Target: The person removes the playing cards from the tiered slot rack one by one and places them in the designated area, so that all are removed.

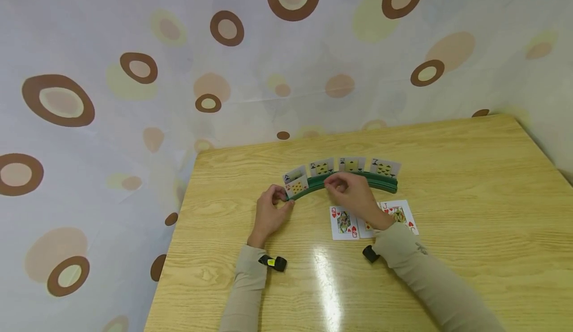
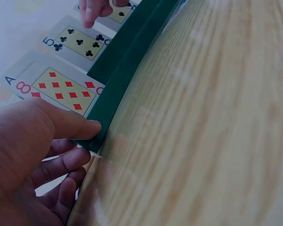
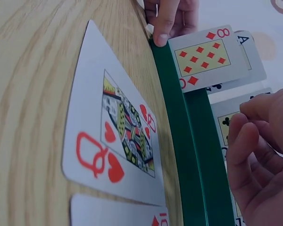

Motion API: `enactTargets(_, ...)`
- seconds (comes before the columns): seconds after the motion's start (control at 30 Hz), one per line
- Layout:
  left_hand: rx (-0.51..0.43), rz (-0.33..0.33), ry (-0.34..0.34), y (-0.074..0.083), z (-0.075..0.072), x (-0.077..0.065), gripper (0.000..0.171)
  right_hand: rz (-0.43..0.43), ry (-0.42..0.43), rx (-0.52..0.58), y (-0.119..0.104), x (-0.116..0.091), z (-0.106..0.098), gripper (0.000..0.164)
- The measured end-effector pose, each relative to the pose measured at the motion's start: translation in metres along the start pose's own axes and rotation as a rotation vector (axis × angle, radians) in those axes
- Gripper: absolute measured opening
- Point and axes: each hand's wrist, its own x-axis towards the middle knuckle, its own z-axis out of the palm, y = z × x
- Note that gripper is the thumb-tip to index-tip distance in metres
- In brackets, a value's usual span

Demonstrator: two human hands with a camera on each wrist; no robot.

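A curved green playing card holder (image 1: 381, 181) stands on the table. My left hand (image 1: 270, 213) grips its left end, the thumb on the front face and fingers at the end. The eight of diamonds (image 2: 61, 89) stands in the front row there, partly covering an ace (image 3: 257, 61) behind. Further along the back row are the five of clubs (image 2: 80, 44), a card with a two-like corner mark (image 1: 351, 164) and a seven (image 1: 384, 167). Over the holder's middle, my right hand (image 1: 355, 192) has bent, loosely curled fingers with nothing visible between them.
Face up in front of the holder lie the queen of hearts (image 1: 343, 223), a red diamond card (image 3: 118, 212) partly hidden under my right wrist, and the jack of hearts (image 1: 400, 215). The wooden table (image 1: 483, 197) meets a patterned cloth (image 1: 286, 63) behind and at left.
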Motion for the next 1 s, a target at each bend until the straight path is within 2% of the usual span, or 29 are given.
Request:
enactTargets(0.27, -0.004, -0.008, 0.009, -0.002, 0.0, 0.0, 0.024, -0.025, 0.027, -0.028, -0.005, 0.01, 0.015, 0.013)
enactTargets(0.63, -0.017, -0.002, 0.008, -0.001, 0.001, 0.001, 0.025, -0.042, 0.044, -0.027, -0.007, 0.016, 0.026, 0.014)
enactTargets(1.0, -0.008, 0.0, 0.014, -0.004, 0.003, 0.002, 0.025, -0.02, 0.033, -0.052, -0.008, 0.02, 0.036, 0.015)
